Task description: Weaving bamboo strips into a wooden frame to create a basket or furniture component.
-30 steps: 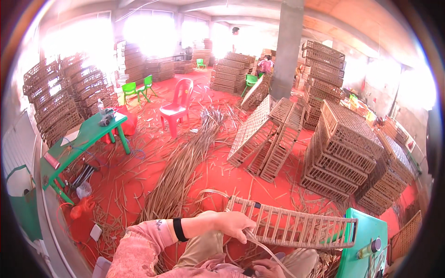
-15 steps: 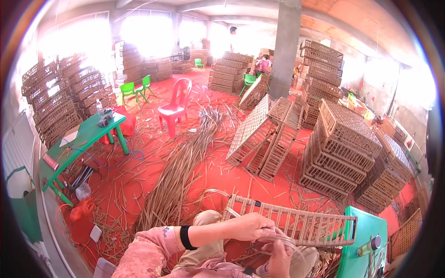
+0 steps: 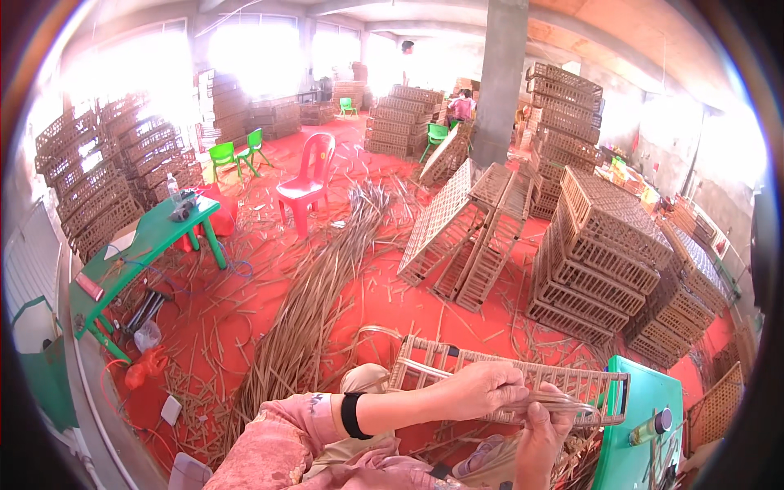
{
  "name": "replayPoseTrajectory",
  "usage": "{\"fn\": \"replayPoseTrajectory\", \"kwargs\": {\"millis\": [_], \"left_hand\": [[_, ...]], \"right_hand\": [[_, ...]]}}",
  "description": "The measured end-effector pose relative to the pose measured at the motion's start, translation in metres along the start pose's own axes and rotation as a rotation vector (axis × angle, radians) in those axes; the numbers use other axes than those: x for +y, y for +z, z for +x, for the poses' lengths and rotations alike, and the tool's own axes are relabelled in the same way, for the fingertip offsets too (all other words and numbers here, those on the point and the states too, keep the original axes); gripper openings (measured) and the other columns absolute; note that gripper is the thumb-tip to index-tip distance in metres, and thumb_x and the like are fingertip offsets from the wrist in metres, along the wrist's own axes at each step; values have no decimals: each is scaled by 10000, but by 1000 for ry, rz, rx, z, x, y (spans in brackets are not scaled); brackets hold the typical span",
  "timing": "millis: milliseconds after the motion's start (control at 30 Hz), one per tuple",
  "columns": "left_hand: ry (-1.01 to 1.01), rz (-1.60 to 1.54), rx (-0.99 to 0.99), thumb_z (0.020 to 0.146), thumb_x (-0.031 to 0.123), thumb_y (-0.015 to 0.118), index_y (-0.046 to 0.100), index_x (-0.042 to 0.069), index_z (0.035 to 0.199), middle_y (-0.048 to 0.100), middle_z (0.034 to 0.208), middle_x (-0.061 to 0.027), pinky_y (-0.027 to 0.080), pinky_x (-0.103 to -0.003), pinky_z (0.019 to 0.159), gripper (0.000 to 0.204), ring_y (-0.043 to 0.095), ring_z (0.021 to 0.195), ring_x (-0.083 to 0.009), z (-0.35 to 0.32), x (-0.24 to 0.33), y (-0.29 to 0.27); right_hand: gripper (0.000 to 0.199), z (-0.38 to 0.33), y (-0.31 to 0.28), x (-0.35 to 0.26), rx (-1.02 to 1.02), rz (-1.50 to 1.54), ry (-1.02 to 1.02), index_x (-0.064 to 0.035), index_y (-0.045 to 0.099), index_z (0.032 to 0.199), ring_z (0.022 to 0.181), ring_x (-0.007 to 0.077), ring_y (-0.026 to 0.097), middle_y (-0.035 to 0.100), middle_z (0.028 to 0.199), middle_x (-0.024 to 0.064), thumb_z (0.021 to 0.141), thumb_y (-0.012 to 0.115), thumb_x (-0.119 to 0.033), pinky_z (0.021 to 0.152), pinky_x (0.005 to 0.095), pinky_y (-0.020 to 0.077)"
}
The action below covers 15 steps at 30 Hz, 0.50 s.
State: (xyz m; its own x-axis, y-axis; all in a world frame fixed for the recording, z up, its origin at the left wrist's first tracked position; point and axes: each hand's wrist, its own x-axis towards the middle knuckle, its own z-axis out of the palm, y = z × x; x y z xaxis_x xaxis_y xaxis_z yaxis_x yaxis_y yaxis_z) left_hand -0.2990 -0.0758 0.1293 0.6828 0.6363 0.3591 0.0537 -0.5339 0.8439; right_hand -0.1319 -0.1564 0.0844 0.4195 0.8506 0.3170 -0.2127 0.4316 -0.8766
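Pale strip: While the lattice frame (image 3: 572, 371) lies crosswise at the lower right of the view, a narrow pale strip (image 3: 558, 400), seemingly doubled, runs between the left hand (image 3: 487, 390) and the right hand (image 3: 545, 429), in front of the frame's right half.

Left hand: Closed, its fingers curled down on the strip; its back is turned up and hides part of the frame. A black band (image 3: 353, 415) circles the wrist.

Right hand: Closed on the strip too, thumb raised along it, fingers folded behind; how tight the pinch is, I cannot tell.

Between the hands: Close beside each other; whether they touch is unclear.

Good handling: Judged from this hold, a firm pinch at one side and a steady, even pull from the other would suit best. The strip should stay flat and untwisted, since a sharp bend could kink it, and its loose length clear of the slats.

Lattice frame: Brown, long and ladder-like, its right end overlapping a green worktop (image 3: 618, 445) in this view; contact is uncertain.

Red floor (image 3: 400, 306): Strewn with strips, a long bundle (image 3: 306, 306) among them.
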Motion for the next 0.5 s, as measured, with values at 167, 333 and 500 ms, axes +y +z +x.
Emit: {"fn": "replayPoseTrajectory", "kwargs": {"millis": [167,333,500], "left_hand": [[-21,-44,2,994,297,553,614,13,948,575,791,-159,465,-407,705,294,599,759,-308,-1,8,3],[-27,145,-5,1002,285,524,594,18,907,585,805,-179,457,-441,694,293,587,785,-387,6,13,7],[3,25,-10,1000,268,525,594,14,913,598,799,-180,454,-438,682,277,590,773,-380,6,17,3]], "right_hand": [[396,3,-9,-5,-85,59,77,-14,546,1194,735,142,609,650,907,57,840,715,-67,619,254,499],[456,8,-7,-8,-83,119,114,-10,543,1221,735,147,614,648,882,55,812,739,-59,606,259,498],[659,2,3,-25,-184,121,120,31,494,1318,771,147,629,631,903,55,738,794,-55,583,224,515]]}}
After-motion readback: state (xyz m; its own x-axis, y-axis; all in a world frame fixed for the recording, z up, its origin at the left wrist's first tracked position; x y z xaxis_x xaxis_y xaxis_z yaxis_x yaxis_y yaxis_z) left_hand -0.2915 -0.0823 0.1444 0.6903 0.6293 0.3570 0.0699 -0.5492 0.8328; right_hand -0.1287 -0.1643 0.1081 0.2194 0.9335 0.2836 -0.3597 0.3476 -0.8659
